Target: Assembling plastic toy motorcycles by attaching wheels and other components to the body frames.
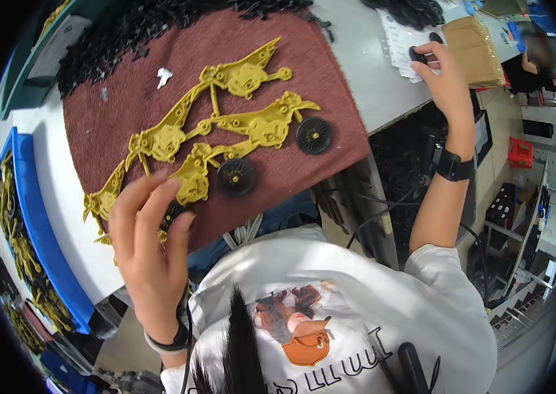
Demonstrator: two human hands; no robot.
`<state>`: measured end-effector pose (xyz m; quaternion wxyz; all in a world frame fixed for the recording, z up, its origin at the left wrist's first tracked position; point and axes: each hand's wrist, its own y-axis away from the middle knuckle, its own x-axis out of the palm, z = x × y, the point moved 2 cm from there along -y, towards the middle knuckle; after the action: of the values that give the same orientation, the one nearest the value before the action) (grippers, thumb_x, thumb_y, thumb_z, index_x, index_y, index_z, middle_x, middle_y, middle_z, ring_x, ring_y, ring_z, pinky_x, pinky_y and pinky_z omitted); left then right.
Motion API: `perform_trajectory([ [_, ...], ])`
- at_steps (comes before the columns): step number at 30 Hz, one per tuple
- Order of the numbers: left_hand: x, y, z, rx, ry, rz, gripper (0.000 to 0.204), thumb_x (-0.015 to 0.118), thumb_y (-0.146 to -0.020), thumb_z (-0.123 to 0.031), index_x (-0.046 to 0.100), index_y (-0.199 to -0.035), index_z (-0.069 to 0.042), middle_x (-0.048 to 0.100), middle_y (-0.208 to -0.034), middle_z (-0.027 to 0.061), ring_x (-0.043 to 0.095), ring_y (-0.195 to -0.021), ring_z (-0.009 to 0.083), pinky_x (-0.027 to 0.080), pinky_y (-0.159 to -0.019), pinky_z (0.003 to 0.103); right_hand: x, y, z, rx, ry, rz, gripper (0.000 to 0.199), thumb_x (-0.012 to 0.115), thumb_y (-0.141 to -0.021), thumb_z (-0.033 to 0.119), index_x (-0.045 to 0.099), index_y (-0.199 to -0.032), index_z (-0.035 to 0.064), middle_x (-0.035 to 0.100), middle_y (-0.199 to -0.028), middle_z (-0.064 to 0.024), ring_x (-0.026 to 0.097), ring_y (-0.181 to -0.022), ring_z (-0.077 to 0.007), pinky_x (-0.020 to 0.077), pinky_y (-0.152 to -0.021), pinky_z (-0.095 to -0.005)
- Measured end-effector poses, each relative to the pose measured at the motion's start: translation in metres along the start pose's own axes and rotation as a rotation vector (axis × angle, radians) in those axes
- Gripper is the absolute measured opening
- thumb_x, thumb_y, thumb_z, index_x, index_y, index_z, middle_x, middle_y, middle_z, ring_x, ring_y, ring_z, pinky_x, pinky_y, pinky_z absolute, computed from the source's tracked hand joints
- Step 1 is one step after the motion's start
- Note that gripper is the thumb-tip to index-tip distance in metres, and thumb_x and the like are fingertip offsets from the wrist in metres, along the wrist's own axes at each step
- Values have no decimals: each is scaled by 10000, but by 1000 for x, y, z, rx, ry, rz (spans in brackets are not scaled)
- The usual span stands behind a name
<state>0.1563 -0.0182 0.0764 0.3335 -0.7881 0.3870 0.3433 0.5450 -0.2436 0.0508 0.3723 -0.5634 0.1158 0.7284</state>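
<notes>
On a reddish-brown cloth (271,177) lie several yellow plastic frames (245,77), joined end to end in two slanting rows. Black spoked wheels sit at the near row, one wheel (313,136) at its right end and another wheel (235,177) in the middle. My left hand (147,243) is over the row's near left end, thumb and fingers apart and curved around a third black wheel (171,214), which they partly hide. Out to the far right, my right hand (447,82) pinches a small black wheel (416,55) between thumb and fingers, above white paper sheets (399,41).
Small black parts (120,49) are heaped along the cloth's far edge. A white scrap (164,77) rests on the cloth. A blue bin (48,230) of yellow parts stands left. Beyond my right hand are a cardboard box (473,51) and dark rounded parts (416,12). Cables hang below the table's right side.
</notes>
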Motion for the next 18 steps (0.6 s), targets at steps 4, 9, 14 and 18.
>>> perform_trajectory([
  [4, 22, -21, -16, 97, -135, 84, 481, 750, -747, -220, 634, -1199, -101, 563, -1247, 92, 535, -1145, 321, 419, -958, 433, -11, 8, 39, 52, 80, 31, 306, 734, -765, 129, 638, -1041, 39, 650, -1014, -88, 603, -930, -236, 476, -817, -331],
  [9, 32, -21, -5, 66, -223, 96, 466, 734, -762, -223, 613, -1199, -114, 561, -1224, 72, 529, -1141, 292, 405, -960, 421, -8, 30, 161, -321, -362, 156, 358, 735, -726, 87, 652, -1069, 32, 654, -1062, -92, 600, -976, -229, 464, -839, -330],
  [14, 28, -15, 4, 71, -208, 70, 428, 712, -786, -183, 616, -1198, -118, 577, -1202, 56, 551, -1099, 270, 411, -952, 412, 30, 45, 203, -471, -445, 237, 393, 768, -692, 108, 658, -1065, 51, 645, -1053, -133, 594, -998, -304, 464, -864, -381],
  [18, 26, -10, 10, 48, -167, 53, 425, 709, -788, -176, 617, -1199, -121, 576, -1207, 52, 550, -1101, 269, 412, -951, 410, 41, 49, 209, -547, -307, 253, 380, 762, -687, 110, 650, -1047, 59, 630, -1062, -104, 586, -967, -327, 464, -855, -388],
])
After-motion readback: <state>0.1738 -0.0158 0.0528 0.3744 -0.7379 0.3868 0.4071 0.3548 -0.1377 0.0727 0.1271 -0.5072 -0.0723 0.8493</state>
